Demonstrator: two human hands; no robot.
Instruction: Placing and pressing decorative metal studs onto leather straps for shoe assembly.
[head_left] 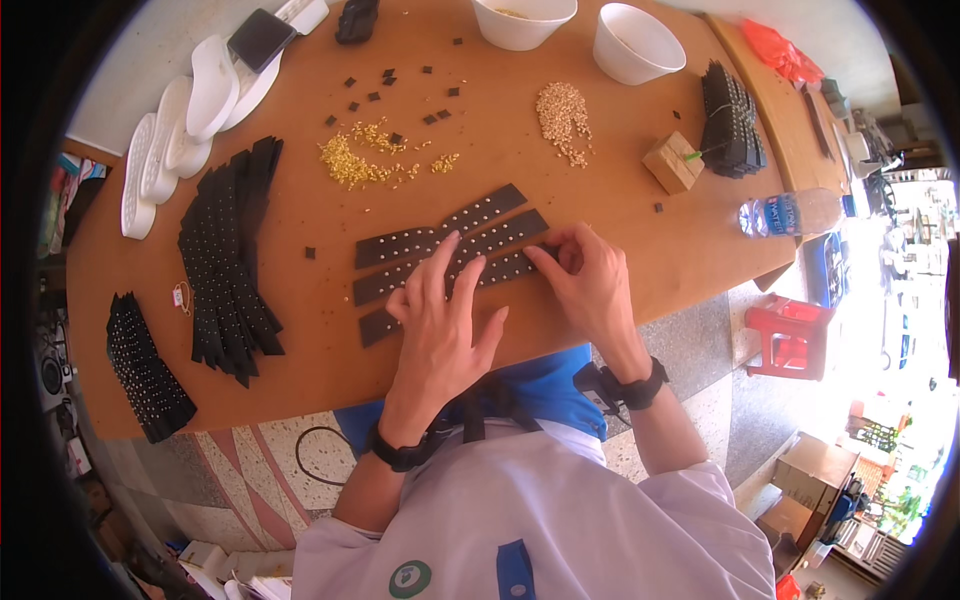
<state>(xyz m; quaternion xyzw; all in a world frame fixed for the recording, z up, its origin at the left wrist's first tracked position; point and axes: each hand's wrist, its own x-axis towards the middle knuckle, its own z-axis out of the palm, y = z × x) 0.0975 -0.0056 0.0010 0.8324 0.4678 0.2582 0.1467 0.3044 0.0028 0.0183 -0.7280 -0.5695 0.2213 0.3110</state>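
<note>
Orange-brown wooden tabletop (620, 240) carries the work: nearest its front edge lie three dark brown studded leather strips (450, 250), fanned side by side. On them the left hand (440, 320) rests flat, fingers spread, gripping nothing; the right hand (590, 285) pinches at the nearest strip's right end, though what it holds I cannot tell. Pressing firmly with the flat hand should stop the strip sliding. Beyond the strips sit two heaps of small gold studs (360, 160) and two white bowls (630, 40).
</note>
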